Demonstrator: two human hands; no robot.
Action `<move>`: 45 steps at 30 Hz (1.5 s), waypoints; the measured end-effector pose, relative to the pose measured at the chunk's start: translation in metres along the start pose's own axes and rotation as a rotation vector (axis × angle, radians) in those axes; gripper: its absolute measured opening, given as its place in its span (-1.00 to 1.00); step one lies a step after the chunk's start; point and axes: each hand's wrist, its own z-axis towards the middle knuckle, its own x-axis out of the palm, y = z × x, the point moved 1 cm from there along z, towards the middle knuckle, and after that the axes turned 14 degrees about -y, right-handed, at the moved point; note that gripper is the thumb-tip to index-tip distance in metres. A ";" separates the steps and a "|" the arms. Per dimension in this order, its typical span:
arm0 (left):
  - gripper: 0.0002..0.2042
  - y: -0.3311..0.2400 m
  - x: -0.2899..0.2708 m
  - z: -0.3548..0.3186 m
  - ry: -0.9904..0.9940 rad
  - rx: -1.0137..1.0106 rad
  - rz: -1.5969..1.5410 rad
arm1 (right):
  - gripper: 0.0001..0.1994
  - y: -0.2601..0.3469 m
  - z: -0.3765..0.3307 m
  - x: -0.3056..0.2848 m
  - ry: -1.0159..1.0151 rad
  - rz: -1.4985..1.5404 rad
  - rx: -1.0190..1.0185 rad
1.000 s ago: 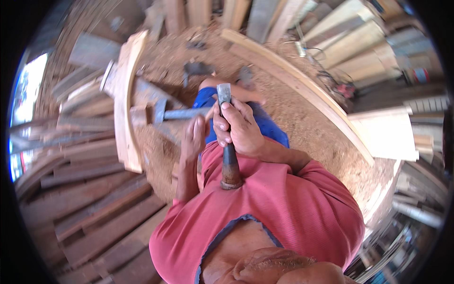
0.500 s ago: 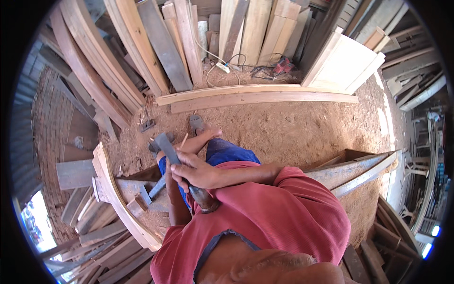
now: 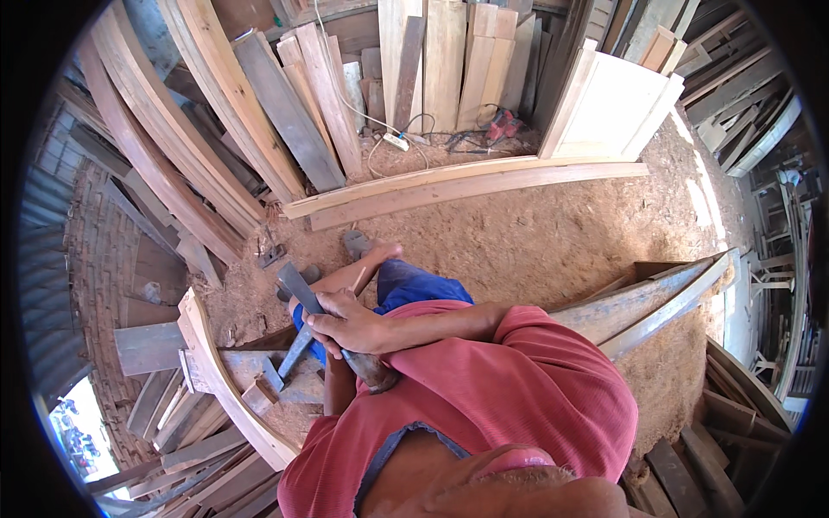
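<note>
My right hand (image 3: 352, 323) is closed around a broad chisel (image 3: 296, 283) in front of my chest. Its flat grey blade points up and to the left, and its thick dark handle (image 3: 371, 371) leans against the pink shirt. A thin, pale, pencil-like stick (image 3: 358, 278) sticks up beside the fingers. My left forearm (image 3: 339, 387) rises behind the chisel; the left hand is mostly hidden, so its grip cannot be made out. Just below hangs a blue-grey metal tool with a crosspiece (image 3: 294, 356), in front of a weathered board.
A curved pale plank (image 3: 220, 363) stands at the left, beside a small wood block (image 3: 259, 397). Long boards (image 3: 466, 186) lie across the sawdust floor ahead. Behind them are a red power tool (image 3: 503, 126) and a power strip (image 3: 395, 142). A worn wooden trough (image 3: 639, 302) extends right.
The whole view has shifted and turned slightly. The chisel blade has swung a little to the left and down, still in my right hand.
</note>
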 end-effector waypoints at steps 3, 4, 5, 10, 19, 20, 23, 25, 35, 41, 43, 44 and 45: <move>-0.59 -0.004 0.002 0.008 -0.038 0.025 -0.033 | -0.82 -0.002 -0.003 0.007 0.033 -0.008 -0.048; -0.58 -0.004 0.004 0.007 -0.056 0.020 -0.057 | -0.83 -0.005 -0.004 0.009 0.045 0.011 -0.075; -0.58 -0.003 0.007 0.009 -0.092 0.020 -0.102 | -0.81 -0.010 -0.004 0.012 0.076 -0.044 -0.025; -0.56 0.011 -0.001 -0.010 -0.426 -0.209 -0.579 | -0.84 -0.027 0.000 0.019 0.219 0.309 0.111; -0.56 -0.002 -0.078 -0.048 -0.507 -0.329 -1.566 | -0.77 -0.014 0.051 0.041 0.084 -0.080 0.058; -0.57 -0.009 -0.080 -0.049 -0.462 -0.314 -1.582 | -0.79 -0.015 0.054 0.046 0.110 -0.045 0.067; -0.60 -0.024 -0.083 -0.053 -0.464 -0.296 -1.498 | -0.80 -0.017 0.064 0.057 0.121 -0.114 -0.025; -0.62 -0.028 -0.086 -0.057 -0.584 -0.323 -1.315 | -0.81 -0.020 0.068 0.061 0.112 -0.158 -0.023; -0.63 -0.022 -0.107 -0.045 -0.819 -0.330 -1.473 | -0.77 -0.012 0.067 0.078 0.049 0.342 0.146; -0.68 -0.004 -0.125 -0.044 -0.974 -0.417 -1.433 | -0.82 -0.024 0.010 0.108 0.415 0.426 0.639; -0.68 0.002 -0.129 -0.052 -0.924 -0.329 -1.449 | -0.82 -0.030 -0.005 0.111 0.487 0.373 0.754; -0.69 0.004 -0.130 -0.057 -0.947 -0.458 -1.284 | -0.82 -0.031 -0.010 0.110 0.485 0.400 0.734; -0.70 0.004 -0.131 -0.062 -0.982 -0.433 -1.139 | -0.82 -0.033 -0.013 0.108 0.483 0.393 0.734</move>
